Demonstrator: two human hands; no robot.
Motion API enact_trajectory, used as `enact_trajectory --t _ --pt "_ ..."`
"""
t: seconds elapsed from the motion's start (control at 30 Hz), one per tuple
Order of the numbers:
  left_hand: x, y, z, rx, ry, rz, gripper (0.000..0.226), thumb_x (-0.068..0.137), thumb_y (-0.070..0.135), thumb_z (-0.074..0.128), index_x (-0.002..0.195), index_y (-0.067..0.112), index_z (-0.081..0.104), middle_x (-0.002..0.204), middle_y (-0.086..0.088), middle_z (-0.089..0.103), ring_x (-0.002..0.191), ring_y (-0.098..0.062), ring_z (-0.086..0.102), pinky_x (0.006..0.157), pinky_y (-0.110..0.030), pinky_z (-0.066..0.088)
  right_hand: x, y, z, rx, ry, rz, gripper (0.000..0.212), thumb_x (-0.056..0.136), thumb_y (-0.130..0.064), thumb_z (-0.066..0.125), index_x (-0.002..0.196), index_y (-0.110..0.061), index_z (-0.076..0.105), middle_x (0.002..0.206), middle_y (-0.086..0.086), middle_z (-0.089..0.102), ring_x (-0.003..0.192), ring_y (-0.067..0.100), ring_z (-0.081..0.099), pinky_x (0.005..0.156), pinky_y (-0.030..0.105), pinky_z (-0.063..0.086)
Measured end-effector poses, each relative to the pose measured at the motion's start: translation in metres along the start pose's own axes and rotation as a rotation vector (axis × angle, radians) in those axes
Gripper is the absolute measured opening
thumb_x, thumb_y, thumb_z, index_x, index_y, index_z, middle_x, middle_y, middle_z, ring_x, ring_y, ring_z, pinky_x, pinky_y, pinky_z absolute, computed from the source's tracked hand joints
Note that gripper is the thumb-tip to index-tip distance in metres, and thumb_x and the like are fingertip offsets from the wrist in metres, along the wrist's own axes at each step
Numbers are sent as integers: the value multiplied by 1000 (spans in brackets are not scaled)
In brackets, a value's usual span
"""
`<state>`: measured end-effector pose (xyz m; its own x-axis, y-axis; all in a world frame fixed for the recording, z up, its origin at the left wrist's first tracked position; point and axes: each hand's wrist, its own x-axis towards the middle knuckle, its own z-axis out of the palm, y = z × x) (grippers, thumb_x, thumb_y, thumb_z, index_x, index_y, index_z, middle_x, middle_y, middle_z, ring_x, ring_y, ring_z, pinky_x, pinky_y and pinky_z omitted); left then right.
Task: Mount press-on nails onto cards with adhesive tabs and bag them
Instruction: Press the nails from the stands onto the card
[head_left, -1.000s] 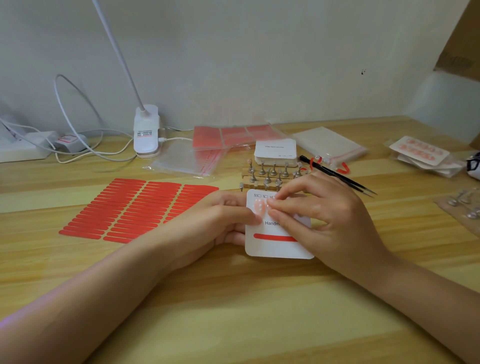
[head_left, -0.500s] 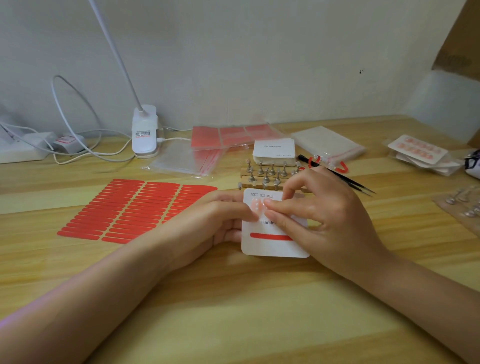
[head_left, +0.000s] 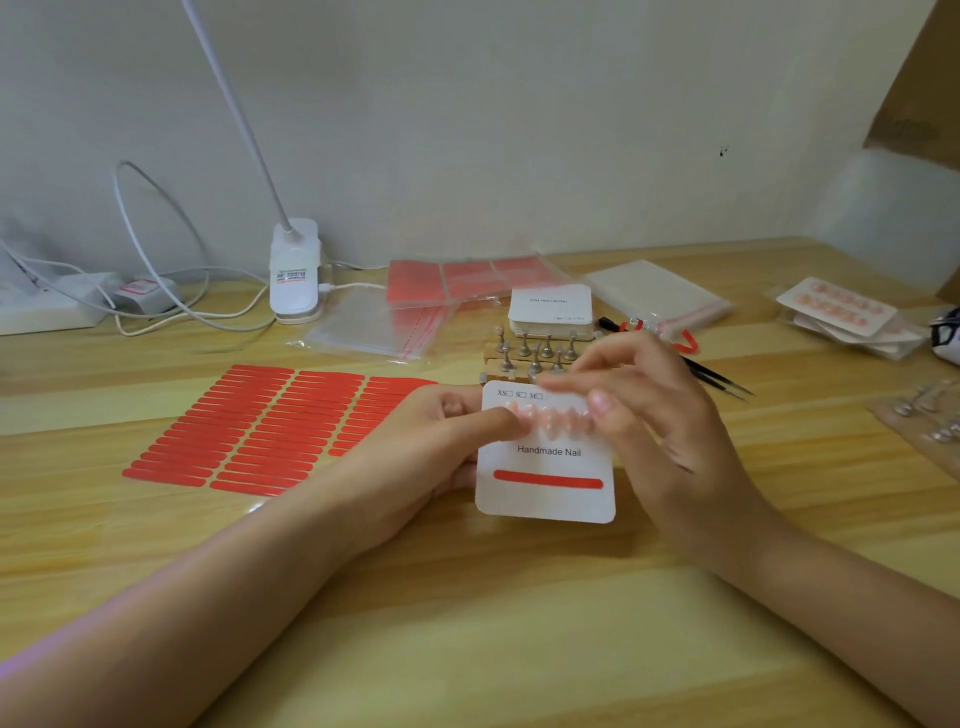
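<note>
A white card (head_left: 545, 501) printed "Handmade Nail" lies tilted on the wooden table. A row of pink press-on nails (head_left: 556, 418) sits across its upper part and a red adhesive strip (head_left: 548, 479) runs along its lower part. My left hand (head_left: 415, 452) pinches the card's left edge, thumb on top beside the first nail. My right hand (head_left: 670, 415) hovers over the card's upper right corner, its fingers loosely spread, blurred and holding nothing.
A sheet of red adhesive tabs (head_left: 270, 426) lies to the left. Behind the card stand a wooden rack of metal nail holders (head_left: 524, 353) and a stack of blank cards (head_left: 550, 306). Black tweezers (head_left: 722, 376), clear bags (head_left: 374, 327) and bagged finished sets (head_left: 841, 312) lie around.
My right hand has lifted off the card and its fingers have spread, uncovering the full row of nails. My left hand keeps its hold on the card.
</note>
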<state>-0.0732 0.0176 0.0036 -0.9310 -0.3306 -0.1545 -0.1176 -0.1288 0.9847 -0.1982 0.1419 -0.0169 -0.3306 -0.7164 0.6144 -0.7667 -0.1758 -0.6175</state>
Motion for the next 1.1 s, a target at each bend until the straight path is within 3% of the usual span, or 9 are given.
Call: enact_trajectory --t 0.1,0.27,0.47,0.77,0.9,1.03,1.1 --pt "0 0 0 -37 14 -13 18 91 6 50 87 5 68 79 -9 72 59 -15 68 47 -20 51 2 1 -1 52 64 123 23 81 -28 54 103 -34 58 98 -12 53 95 -6 49 82 3 33" --pt "0 -1 0 -25 29 -16 17 90 7 51 93 4 67 81 -9 73 62 -15 69 50 -20 51 4 4 0 105 4 333 18 71 -36 57 83 -25 66 86 -2 64 77 0 53 68 2 34" --pt "0 -1 2 15 67 -3 19 81 21 61 88 6 71 80 -11 73 56 -15 67 45 -17 48 4 5 0 91 0 321 12 72 -35 58 69 -24 63 76 0 63 71 4 52 65 4 34" --pt "-1 -3 5 32 118 13 15 82 20 62 83 11 75 83 -11 73 66 -18 69 45 -18 48 4 7 -1 167 -14 354 15 79 -30 67 66 -24 62 74 -1 65 71 7 55 63 9 40" --pt "0 -2 5 32 140 36 16 86 16 60 88 5 72 76 -10 73 56 -16 67 41 -17 46 4 7 -2 233 -27 389 18 84 -20 63 66 -21 66 73 1 66 65 3 53 62 10 40" --pt "-1 -3 7 -27 163 73 15 86 11 59 90 1 69 66 -7 70 46 -13 63 38 -17 45 4 7 -4 288 -56 399 24 84 -21 61 65 -8 67 70 10 64 66 19 55 64 20 42" --pt "-2 -4 8 -55 164 82 16 86 11 58 91 0 68 65 -7 70 45 -12 62 38 -17 45 4 7 -4 303 -55 392 27 83 -24 61 60 -10 64 65 10 62 65 19 54 63 22 41"
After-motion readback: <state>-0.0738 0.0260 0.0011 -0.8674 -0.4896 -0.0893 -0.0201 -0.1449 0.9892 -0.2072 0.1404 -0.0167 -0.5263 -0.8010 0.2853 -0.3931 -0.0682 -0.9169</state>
